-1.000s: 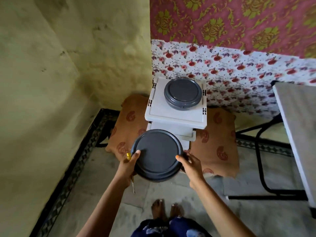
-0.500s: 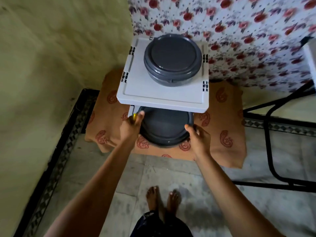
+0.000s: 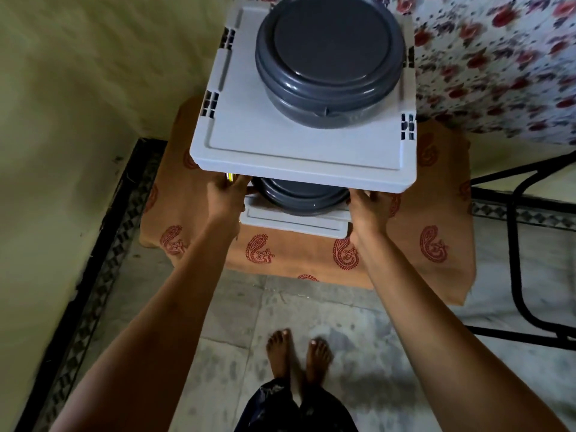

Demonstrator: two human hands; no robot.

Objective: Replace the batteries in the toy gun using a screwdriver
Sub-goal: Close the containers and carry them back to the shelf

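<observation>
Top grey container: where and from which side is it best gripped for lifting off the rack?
Probably grip the top container by its round side wall under the lid rim, left and right, reaching from the front. It sits upright on the top shelf; the flat lid shows no handle.
</observation>
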